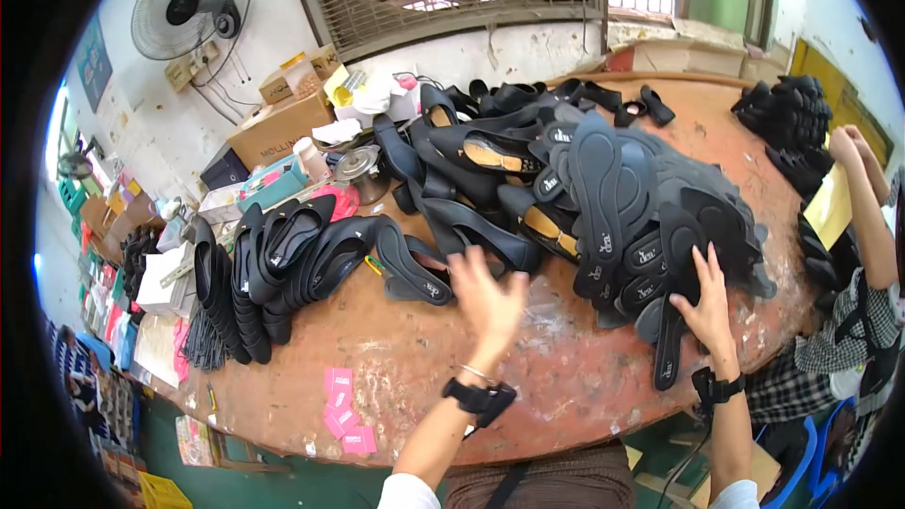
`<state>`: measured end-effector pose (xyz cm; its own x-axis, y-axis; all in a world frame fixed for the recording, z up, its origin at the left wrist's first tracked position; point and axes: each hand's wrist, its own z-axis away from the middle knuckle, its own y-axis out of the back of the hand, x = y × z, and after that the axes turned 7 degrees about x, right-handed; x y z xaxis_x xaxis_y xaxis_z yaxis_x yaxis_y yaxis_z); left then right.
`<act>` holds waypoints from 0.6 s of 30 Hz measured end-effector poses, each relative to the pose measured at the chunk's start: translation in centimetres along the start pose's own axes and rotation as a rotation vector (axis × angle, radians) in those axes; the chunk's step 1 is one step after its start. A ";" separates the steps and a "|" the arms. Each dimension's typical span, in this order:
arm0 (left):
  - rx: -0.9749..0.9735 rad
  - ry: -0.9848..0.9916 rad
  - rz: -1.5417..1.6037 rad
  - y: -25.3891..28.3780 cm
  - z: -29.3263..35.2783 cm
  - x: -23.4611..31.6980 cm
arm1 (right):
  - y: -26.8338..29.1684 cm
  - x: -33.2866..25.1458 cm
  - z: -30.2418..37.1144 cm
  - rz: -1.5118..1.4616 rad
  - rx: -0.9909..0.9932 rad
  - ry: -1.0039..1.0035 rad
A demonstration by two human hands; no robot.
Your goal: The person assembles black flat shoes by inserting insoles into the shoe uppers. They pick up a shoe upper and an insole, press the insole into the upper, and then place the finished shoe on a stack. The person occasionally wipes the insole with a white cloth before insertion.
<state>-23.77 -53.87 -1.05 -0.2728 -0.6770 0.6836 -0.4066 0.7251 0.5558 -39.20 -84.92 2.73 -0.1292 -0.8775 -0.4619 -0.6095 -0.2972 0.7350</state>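
Observation:
A big heap of dark grey and black insoles [615, 179] covers the right half of the worktable. My right hand [709, 306] rests against the heap's near edge, its fingers stretched out and thumb apart, touching a black insole [667, 344] that points toward me. Over the middle of the table is my left hand [492, 306], fingers spread and slightly blurred, holding nothing. Just beyond it lies a black pump [476, 226]. To its left is a shoe with a dark insole [410, 269] showing, partly hidden behind my fingertips.
Stacked black shoes [283, 264] stand at the left. More black shoes [485, 151] crowd the back, by a metal pot [361, 172] and cardboard box [278, 127]. Pink cards [344, 415] lie near the front edge. At right, another person's hands hold yellow paper [830, 207].

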 end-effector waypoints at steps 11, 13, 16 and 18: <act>0.136 0.669 0.949 2.9 -5.0 -12.7 | -2.1 -12.9 1.0 -0.456 0.132 0.244; -0.123 0.613 1.110 7.7 -2.3 -4.5 | -2.7 -14.9 1.4 -0.368 0.088 0.390; -0.823 0.516 0.883 14.2 3.6 2.2 | -2.9 -17.6 1.8 -0.228 0.069 0.621; -1.220 0.364 0.984 15.1 4.9 3.2 | -2.7 -18.0 1.5 -0.175 -0.002 0.771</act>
<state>-35.09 -45.67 7.17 0.2882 0.0249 0.9573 0.7446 0.6227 -0.2404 -36.41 -67.76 8.29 0.5476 -0.8310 -0.0977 -0.5690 -0.4554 0.6847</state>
